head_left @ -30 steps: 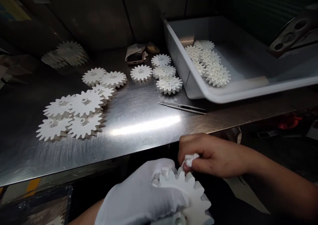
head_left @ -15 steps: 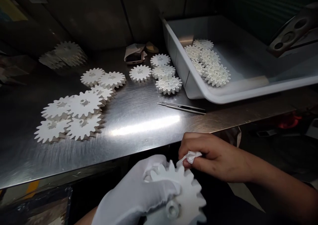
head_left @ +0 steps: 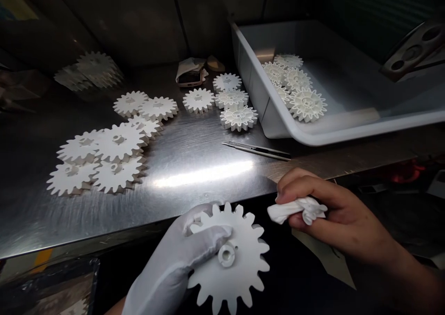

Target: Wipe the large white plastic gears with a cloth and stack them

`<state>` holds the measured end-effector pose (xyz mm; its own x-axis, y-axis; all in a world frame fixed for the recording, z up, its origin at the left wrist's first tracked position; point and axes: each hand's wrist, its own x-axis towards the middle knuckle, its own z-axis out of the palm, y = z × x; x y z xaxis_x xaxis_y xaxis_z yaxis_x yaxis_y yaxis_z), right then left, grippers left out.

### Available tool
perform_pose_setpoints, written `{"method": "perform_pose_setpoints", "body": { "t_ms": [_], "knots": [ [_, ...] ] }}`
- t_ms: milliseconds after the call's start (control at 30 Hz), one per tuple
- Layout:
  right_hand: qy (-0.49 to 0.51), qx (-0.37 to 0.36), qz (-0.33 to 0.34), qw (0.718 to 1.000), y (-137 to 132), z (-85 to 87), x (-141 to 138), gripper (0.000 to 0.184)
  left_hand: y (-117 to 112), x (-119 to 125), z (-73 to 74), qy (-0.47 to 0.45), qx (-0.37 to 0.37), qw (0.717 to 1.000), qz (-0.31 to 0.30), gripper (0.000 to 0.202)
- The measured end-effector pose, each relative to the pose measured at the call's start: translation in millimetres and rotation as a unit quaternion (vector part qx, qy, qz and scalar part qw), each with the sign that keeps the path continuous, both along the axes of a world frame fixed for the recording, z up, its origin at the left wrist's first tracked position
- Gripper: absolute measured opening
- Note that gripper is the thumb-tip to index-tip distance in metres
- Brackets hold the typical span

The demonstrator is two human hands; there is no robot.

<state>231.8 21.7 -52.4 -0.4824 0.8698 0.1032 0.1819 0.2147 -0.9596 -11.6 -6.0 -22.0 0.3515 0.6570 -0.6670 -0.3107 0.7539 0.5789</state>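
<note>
In a white glove, my left hand [head_left: 177,254] grips a large white plastic gear [head_left: 239,264] by its left side. The thumb lies across the face near the raised hub, and the fingers behind are hidden. My bare right hand [head_left: 333,213] pinches a crumpled white cloth [head_left: 295,209], tissue or cloth I cannot tell, to the right of the gear and apart from it. A slim utility knife [head_left: 257,151] lies on the metal table above the hands. Several white gears [head_left: 118,141] rest overlapping on the table at the left.
A grey plastic bin [head_left: 278,115] with several gears [head_left: 308,104] stands at the right on the metal table [head_left: 187,157]. More gears [head_left: 238,117] sit beside the bin. A phone-like object [head_left: 189,77] under white cloth lies at the back. Stacked gears [head_left: 95,71] stand at far left.
My right hand has moved right and away from the gear, with the white cloth in it. My left hand has shifted the gear slightly left and turned its face more toward me.
</note>
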Motion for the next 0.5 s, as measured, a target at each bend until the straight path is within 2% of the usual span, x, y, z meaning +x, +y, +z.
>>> {"method": "perform_pose_setpoints", "body": {
  "t_ms": [133,267,500],
  "knots": [
    [0.008,0.068,-0.008,0.998,-4,0.7,-1,0.028,-2,1,0.0,-0.001,-0.022,0.998,0.05,0.007],
    [-0.017,0.132,-0.018,0.991,-8,-0.2,-4,0.033,-1,2,2.3,0.014,-0.009,0.997,0.074,0.013],
    [-0.024,0.186,-0.001,0.982,-12,-3.8,-10,0.043,-1,7,5.3,0.064,0.019,0.991,0.118,0.017]
  ]
}}
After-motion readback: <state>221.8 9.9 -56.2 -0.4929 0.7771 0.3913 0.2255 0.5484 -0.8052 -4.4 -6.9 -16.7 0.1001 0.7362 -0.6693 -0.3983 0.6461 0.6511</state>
